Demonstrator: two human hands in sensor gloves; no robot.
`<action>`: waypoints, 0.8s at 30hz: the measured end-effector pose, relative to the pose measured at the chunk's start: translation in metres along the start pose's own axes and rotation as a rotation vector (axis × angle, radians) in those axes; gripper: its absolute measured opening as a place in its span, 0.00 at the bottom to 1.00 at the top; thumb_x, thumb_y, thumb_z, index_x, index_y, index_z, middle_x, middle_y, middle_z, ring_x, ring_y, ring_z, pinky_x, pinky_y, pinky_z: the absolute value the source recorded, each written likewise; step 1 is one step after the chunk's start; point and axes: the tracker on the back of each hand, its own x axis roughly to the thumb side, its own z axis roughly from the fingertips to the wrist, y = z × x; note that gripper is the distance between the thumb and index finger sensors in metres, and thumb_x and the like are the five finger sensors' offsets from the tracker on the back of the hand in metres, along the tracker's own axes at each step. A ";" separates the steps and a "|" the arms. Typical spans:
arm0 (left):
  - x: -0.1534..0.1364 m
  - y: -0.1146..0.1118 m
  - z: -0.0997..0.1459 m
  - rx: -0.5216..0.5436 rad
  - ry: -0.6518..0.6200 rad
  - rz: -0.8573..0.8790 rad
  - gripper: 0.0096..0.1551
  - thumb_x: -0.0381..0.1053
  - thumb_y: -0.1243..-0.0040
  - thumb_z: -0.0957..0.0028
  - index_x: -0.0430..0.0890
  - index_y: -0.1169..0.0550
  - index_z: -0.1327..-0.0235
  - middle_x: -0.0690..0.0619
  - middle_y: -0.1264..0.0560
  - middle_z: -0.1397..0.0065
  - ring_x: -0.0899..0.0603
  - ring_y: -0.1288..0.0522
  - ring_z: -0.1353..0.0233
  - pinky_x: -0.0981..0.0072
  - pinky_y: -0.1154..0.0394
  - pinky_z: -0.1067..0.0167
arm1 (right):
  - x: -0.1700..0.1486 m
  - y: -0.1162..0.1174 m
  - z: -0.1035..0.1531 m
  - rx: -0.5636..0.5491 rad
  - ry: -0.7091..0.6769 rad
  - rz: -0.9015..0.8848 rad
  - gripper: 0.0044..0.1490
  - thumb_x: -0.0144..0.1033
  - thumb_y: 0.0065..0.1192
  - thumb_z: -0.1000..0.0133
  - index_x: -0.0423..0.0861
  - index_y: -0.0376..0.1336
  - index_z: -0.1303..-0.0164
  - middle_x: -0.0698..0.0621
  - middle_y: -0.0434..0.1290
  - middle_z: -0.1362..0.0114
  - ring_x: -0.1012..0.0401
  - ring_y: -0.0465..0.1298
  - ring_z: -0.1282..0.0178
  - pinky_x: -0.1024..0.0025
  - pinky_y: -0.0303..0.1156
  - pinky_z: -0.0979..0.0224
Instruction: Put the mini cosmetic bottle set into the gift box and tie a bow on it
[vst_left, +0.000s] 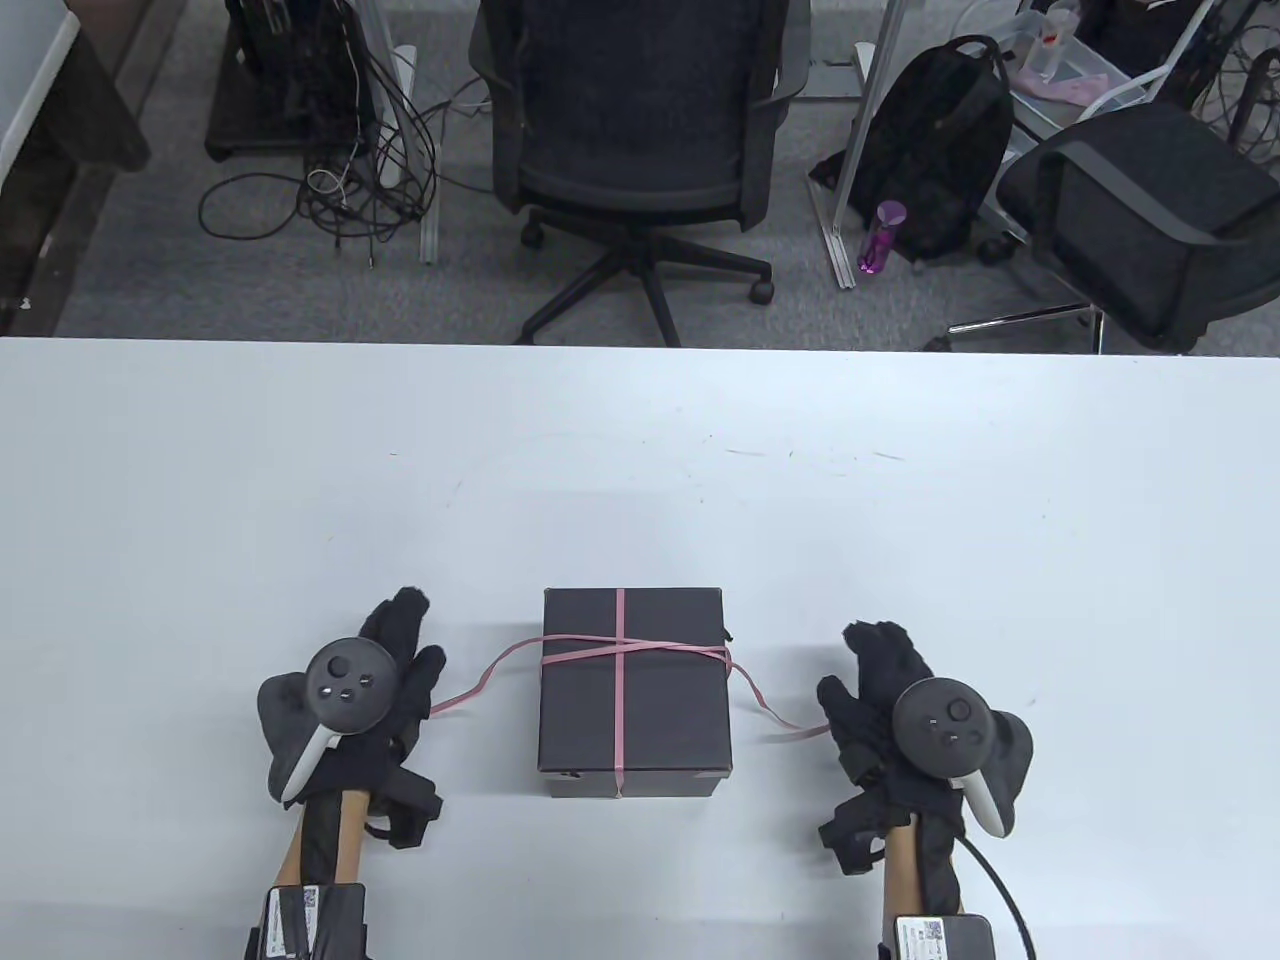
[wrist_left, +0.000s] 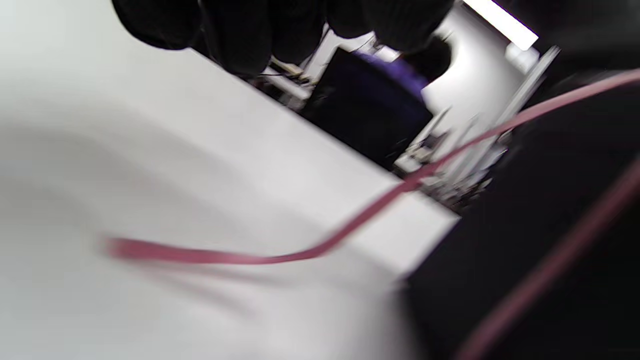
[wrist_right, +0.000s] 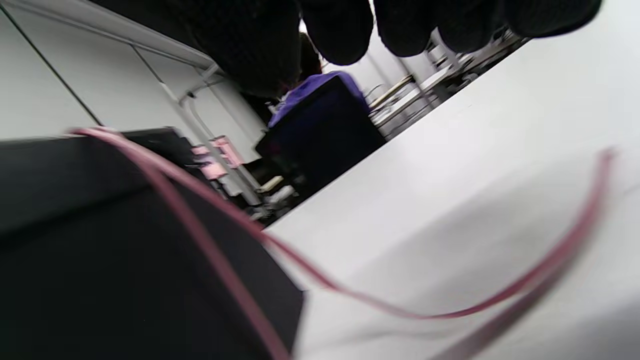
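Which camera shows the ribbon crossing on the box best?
The table view: the ribbon crosses on the box lid in full. The wrist views show only blurred strands trailing off the box onto the table.

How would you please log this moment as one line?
gift box closed | ribbon crossed, no bow | left hand, right hand open beside ends

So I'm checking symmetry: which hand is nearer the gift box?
Left, slightly. The left hand lies beside the gift box on its left; the right hand sits farther off on its right.
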 end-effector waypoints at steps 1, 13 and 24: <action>0.005 -0.003 0.000 -0.010 -0.056 0.084 0.39 0.51 0.46 0.39 0.47 0.41 0.14 0.40 0.36 0.16 0.31 0.29 0.21 0.34 0.31 0.28 | 0.004 0.006 -0.002 0.047 -0.041 -0.073 0.45 0.30 0.61 0.37 0.23 0.47 0.18 0.20 0.47 0.19 0.23 0.50 0.26 0.23 0.54 0.31; 0.029 -0.050 -0.007 -0.246 -0.113 0.193 0.51 0.45 0.43 0.40 0.37 0.59 0.16 0.48 0.36 0.22 0.36 0.29 0.26 0.32 0.33 0.28 | 0.008 0.052 -0.011 0.258 -0.055 -0.308 0.42 0.26 0.55 0.36 0.26 0.44 0.17 0.21 0.42 0.17 0.25 0.47 0.23 0.25 0.50 0.27; 0.033 -0.031 0.000 -0.129 -0.052 0.243 0.19 0.47 0.55 0.34 0.53 0.26 0.33 0.35 0.34 0.21 0.28 0.27 0.28 0.34 0.29 0.32 | 0.013 0.045 -0.009 0.162 -0.031 -0.283 0.25 0.23 0.47 0.38 0.28 0.57 0.32 0.18 0.56 0.23 0.40 0.75 0.35 0.42 0.74 0.36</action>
